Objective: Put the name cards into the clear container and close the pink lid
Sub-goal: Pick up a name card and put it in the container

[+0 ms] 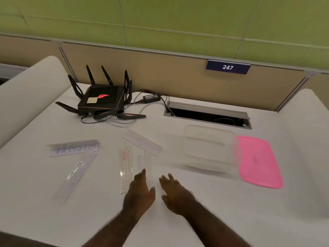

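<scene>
Five name cards [74, 148], one clear container [210, 148]

The flat plastic lid [259, 161] is bright pink beside the colourless see-through plastic container [210, 148]. One long clear card holder [125, 170] bears a red outline, perhaps printed text. The antenna-ringed router [101, 102] is black with a glowing red mark, on a white worktop [231, 211].

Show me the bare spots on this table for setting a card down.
Free: the near table right of the right hand, below the clear container and pink lid; also near-left below the name cards. Crowded: the middle cards, and around the router.
</scene>
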`<state>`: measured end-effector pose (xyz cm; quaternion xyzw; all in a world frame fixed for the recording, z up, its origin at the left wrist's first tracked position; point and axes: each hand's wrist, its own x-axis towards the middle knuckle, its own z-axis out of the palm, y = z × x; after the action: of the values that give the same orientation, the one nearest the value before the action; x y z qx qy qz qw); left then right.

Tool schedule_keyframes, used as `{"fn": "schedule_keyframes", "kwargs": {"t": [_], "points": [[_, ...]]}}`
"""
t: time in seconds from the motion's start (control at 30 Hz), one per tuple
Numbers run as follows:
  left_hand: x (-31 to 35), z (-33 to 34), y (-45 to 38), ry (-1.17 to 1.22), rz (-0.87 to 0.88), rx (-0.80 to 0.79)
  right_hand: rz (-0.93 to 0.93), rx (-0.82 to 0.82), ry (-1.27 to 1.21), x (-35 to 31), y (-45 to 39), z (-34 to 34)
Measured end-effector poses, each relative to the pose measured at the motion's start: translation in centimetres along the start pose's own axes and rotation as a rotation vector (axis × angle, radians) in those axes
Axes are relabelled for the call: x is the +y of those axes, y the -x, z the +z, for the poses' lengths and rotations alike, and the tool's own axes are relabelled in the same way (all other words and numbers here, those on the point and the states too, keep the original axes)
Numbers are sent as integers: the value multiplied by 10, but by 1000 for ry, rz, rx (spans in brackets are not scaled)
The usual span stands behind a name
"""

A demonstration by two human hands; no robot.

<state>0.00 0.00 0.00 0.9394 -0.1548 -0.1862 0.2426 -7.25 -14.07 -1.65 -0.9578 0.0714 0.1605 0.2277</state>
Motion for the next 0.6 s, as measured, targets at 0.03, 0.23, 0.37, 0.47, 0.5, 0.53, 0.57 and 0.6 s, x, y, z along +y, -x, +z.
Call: {"fn": "schedule_keyframes", "kwargs": {"t": [0.03, 0.23, 0.37, 0.47, 0.5, 0.53, 0.57, 0.6], "points": [[-3, 2, 2, 55, -40, -29, -4, -34, 2, -7, -3, 6], [-14, 3, 1, 301, -169, -154, 21, -74, 0, -27, -15, 14], [-16, -9, 0, 420, -216, -187, 13, 5, -27, -29, -17, 8], [-12, -29, 5, 537, -232, -208, -22, 100, -39, -28, -19, 0], [-11, -38, 7, 568, -229, -225, -38, 132, -38, -28, -20, -4], [-10, -49, 8, 598, -219, -248, -51, 160, -36, -26, -22, -8], [-10, -60, 9, 621, -197, -286, -66, 192, -21, -24, -24, -13], [-10, -72, 9, 650, -171, -336, -79, 220, -3, -21, -26, -19]]}}
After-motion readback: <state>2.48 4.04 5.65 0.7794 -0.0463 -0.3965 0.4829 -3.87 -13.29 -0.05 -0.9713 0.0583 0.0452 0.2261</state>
